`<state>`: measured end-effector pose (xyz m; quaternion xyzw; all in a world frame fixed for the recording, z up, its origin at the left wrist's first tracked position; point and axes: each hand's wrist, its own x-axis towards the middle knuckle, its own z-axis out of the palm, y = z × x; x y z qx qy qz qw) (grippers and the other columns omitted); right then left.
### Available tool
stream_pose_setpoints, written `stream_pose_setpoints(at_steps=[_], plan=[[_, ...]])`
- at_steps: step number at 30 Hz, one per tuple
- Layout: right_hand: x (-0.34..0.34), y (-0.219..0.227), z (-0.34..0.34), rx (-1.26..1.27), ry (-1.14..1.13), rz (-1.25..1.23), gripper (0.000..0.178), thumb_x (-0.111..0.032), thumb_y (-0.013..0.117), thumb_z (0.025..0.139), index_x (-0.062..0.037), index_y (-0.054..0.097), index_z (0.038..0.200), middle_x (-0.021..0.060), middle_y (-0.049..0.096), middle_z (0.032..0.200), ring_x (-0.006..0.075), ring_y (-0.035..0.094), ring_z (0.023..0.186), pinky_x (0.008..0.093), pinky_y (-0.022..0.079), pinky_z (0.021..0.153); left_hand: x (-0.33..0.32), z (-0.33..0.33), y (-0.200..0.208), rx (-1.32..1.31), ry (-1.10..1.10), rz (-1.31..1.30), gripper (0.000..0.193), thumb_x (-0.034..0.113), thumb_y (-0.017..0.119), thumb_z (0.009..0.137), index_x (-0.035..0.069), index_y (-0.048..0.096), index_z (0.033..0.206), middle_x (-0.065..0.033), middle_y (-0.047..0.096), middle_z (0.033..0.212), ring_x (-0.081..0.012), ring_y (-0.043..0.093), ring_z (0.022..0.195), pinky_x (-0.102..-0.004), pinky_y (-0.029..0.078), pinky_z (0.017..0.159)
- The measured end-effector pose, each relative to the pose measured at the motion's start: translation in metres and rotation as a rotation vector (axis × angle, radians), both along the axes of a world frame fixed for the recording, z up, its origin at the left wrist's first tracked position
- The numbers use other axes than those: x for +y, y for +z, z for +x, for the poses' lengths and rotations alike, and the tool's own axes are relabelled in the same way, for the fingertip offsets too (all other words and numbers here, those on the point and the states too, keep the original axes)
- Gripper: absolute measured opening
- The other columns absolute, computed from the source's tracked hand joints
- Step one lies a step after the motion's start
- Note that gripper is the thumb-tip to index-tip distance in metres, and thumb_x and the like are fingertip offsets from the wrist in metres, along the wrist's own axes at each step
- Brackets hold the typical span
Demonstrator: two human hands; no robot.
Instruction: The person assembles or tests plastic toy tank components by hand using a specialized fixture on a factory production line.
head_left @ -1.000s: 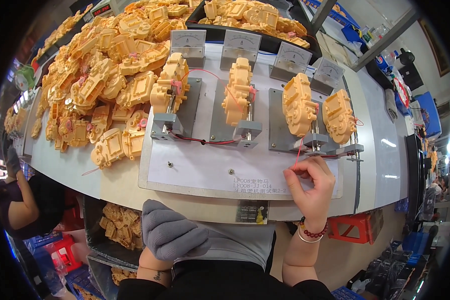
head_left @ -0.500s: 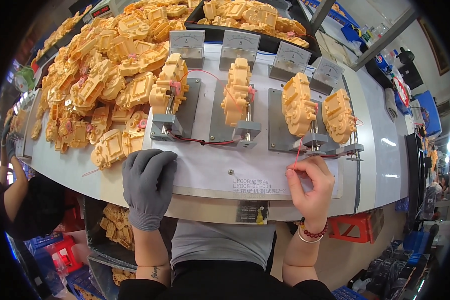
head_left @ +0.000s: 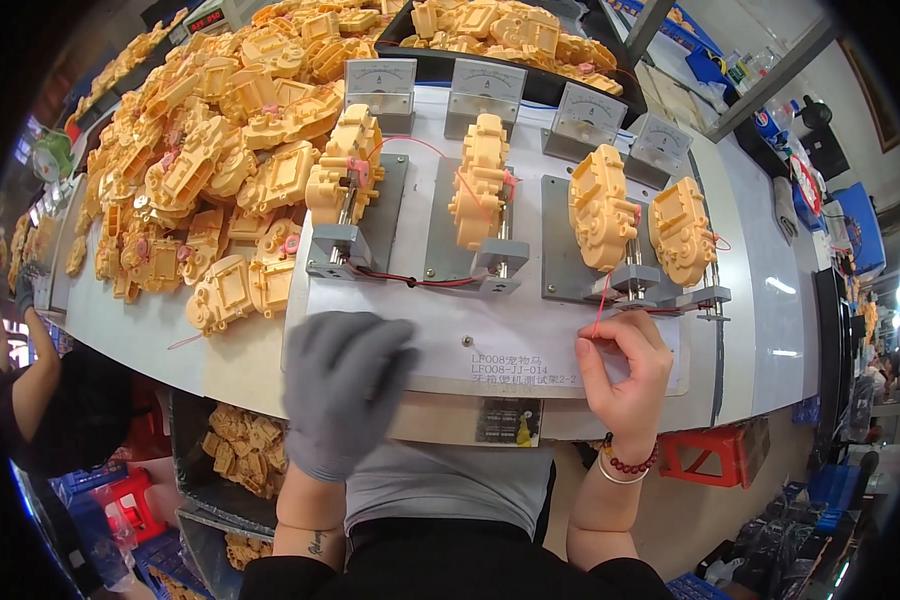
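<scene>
My left hand (head_left: 345, 390), in a grey glove, hovers over the near edge of the white board (head_left: 400, 320); motion blurs its curled fingers, and I cannot tell whether anything is in them. Bare, with a beaded bracelet, my right hand (head_left: 630, 370) pinches the lower end of a thin red wire (head_left: 600, 308). That wire runs up to the third yellow plastic gearbox (head_left: 600, 210) from the left. Other gearboxes, at the far left (head_left: 344, 165), second (head_left: 480, 185) and far right (head_left: 680, 230), sit on grey metal test stands (head_left: 395, 240).
Behind the stands stand several analog meters (head_left: 487, 90). A large heap of yellow gearboxes (head_left: 200, 160) covers the table's left side, and a black tray (head_left: 400, 48) holds more. Below are a crate of gearboxes (head_left: 240, 450) and a red stool (head_left: 715, 455). Another person's arm (head_left: 35, 370) shows at left.
My left hand has moved right and slightly nearer to me along the board's front edge. My right hand stays in nearly the same place, still pinching the wire.
</scene>
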<state>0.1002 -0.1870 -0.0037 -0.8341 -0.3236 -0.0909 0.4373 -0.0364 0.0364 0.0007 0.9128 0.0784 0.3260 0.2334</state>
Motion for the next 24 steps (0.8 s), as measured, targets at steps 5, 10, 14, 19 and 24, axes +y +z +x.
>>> stream_pose_setpoints(at_steps=[5, 10, 14, 19, 24], plan=[[-0.001, 0.0, 0.0, -0.002, -0.001, -0.011, 0.01, -0.001, 0.07, 0.071, -0.0005, 0.065, 0.079, 0.0118, 0.06, 0.076, 0.0256, 0.059, 0.069, 0.0322, 0.048, 0.062, -0.014, 0.028, -0.006, 0.114, -0.157, 0.029, 0.021, 0.018, 0.071, 0.077, 0.012, 0.062, 0.095, -0.0042, 0.06, 0.089, -0.0269, 0.057, 0.082, -0.0388, 0.044, 0.072], [-0.001, 0.0, 0.0, -0.016, 0.013, -0.016, 0.01, -0.002, 0.07, 0.071, -0.0007, 0.065, 0.079, 0.0118, 0.06, 0.076, 0.0256, 0.059, 0.069, 0.0322, 0.048, 0.062, -0.013, 0.034, -0.011, 0.082, -0.212, 0.126, 0.013, 0.017, 0.069, 0.077, 0.01, 0.059, 0.082, -0.0039, 0.057, 0.081, -0.0261, 0.057, 0.077, -0.0395, 0.045, 0.067], [-0.001, -0.001, 0.0, -0.02, 0.007, -0.007, 0.011, -0.002, 0.071, 0.07, -0.0007, 0.065, 0.079, 0.0119, 0.06, 0.076, 0.0256, 0.059, 0.069, 0.0322, 0.048, 0.062, -0.009, 0.037, -0.011, 0.071, -0.281, 0.172, 0.014, 0.016, 0.07, 0.075, 0.01, 0.059, 0.08, -0.0036, 0.055, 0.079, -0.0248, 0.056, 0.075, -0.0389, 0.045, 0.066], [0.0, 0.0, -0.001, -0.011, 0.0, -0.013, 0.011, -0.002, 0.071, 0.07, -0.0007, 0.065, 0.079, 0.0117, 0.06, 0.075, 0.0255, 0.059, 0.07, 0.0324, 0.049, 0.062, -0.01, 0.034, -0.012, 0.045, -0.254, 0.198, 0.014, 0.016, 0.07, 0.074, 0.011, 0.058, 0.079, -0.003, 0.054, 0.078, -0.0231, 0.056, 0.072, -0.0383, 0.044, 0.063], [0.0, 0.0, 0.0, -0.022, 0.001, -0.009, 0.011, -0.003, 0.071, 0.07, -0.0009, 0.065, 0.078, 0.0108, 0.06, 0.073, 0.0256, 0.059, 0.07, 0.0328, 0.048, 0.062, -0.01, 0.033, -0.011, 0.055, -0.262, 0.172, 0.014, 0.015, 0.069, 0.075, 0.011, 0.058, 0.083, -0.0034, 0.055, 0.079, -0.0237, 0.056, 0.073, -0.038, 0.043, 0.062]])
